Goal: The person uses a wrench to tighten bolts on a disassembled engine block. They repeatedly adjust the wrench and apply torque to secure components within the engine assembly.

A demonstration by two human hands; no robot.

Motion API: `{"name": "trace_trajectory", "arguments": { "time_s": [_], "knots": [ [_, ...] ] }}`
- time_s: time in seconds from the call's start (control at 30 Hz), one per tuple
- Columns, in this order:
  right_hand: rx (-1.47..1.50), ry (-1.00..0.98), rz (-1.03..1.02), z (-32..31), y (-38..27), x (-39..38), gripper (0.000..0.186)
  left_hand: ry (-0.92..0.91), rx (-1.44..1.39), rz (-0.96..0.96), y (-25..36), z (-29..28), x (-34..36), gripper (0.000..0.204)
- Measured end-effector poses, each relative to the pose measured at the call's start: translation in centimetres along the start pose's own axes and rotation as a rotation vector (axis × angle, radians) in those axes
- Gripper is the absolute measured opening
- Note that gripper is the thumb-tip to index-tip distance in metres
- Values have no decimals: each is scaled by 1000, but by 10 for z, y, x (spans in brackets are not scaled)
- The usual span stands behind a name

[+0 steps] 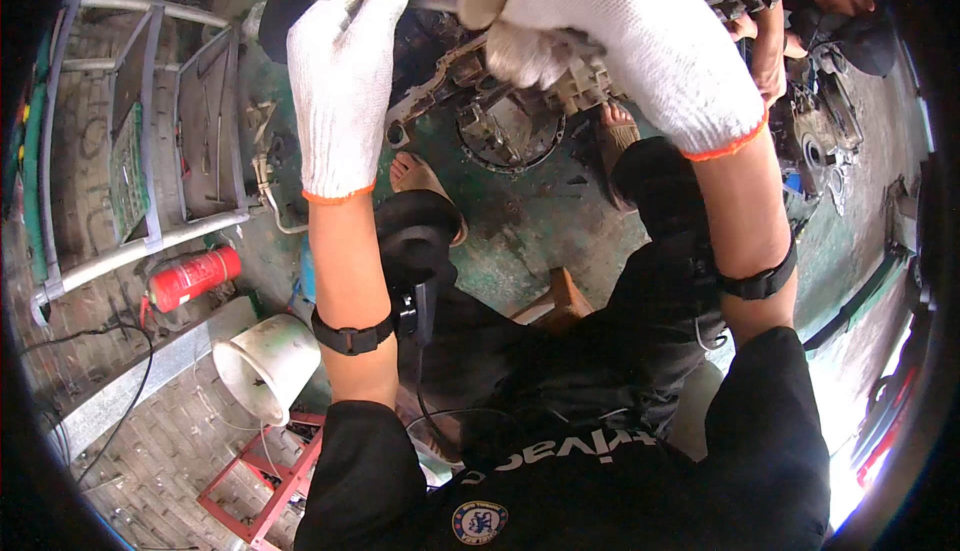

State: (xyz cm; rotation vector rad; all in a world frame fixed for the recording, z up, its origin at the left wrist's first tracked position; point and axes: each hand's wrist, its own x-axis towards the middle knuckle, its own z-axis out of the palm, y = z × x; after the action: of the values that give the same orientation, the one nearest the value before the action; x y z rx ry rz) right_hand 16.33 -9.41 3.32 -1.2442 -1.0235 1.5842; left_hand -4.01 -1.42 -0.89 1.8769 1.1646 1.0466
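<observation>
Both my hands wear white knit gloves with orange cuffs. My left hand (343, 71) is raised at the top, fingertips closed on one end of a slim metal piece (436, 3), perhaps a tool. My right hand (590, 36) is curled around the other end, its grip partly hidden by the glove. Just beneath them lie greasy engine castings (440, 81), a metal housing with a round flange (508, 136) on the green floor between my sandalled feet, and a pale metal block (585, 81) partly behind my right hand.
A co-worker's forearm (768, 51) and more castings (820, 151) are at the right. On the left stand a metal rack (145, 241), a red extinguisher (192, 276), a white bucket (270, 361), cables and a red metal frame (255, 481). A wooden piece (565, 301) sits between my legs.
</observation>
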Motion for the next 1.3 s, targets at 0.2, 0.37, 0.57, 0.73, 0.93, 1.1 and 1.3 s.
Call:
{"name": "trace_trajectory", "arguments": {
  "time_s": [0.2, 0.37, 0.57, 0.73, 0.93, 1.1, 1.3],
  "knots": [
    [20, 202, -16, -5, -9, -2, 24, 52, 36, -57, 0, 4, 1, 34],
    [-20, 222, -12, -6, -10, -5, 24, 40, 22, -29, 0, 4, 1, 36],
    [40, 117, -119, -12, -9, -7, 24, 7, 95, -19, -1, 0, 2, 39],
    [-41, 75, -8, -12, -14, -7, 23, -20, 100, -43, 0, -1, 3, 39],
    [-114, -274, -192, 6, 7, 2, 28, -7, 61, -35, 3, -2, 1, 38],
    [-96, -431, -111, 42, 38, 13, 21, -16, 47, -53, 0, -2, 3, 37],
    [-300, -334, -389, 65, 45, 24, 20, 43, 9, -47, -5, -2, 7, 36]
  ]
}}
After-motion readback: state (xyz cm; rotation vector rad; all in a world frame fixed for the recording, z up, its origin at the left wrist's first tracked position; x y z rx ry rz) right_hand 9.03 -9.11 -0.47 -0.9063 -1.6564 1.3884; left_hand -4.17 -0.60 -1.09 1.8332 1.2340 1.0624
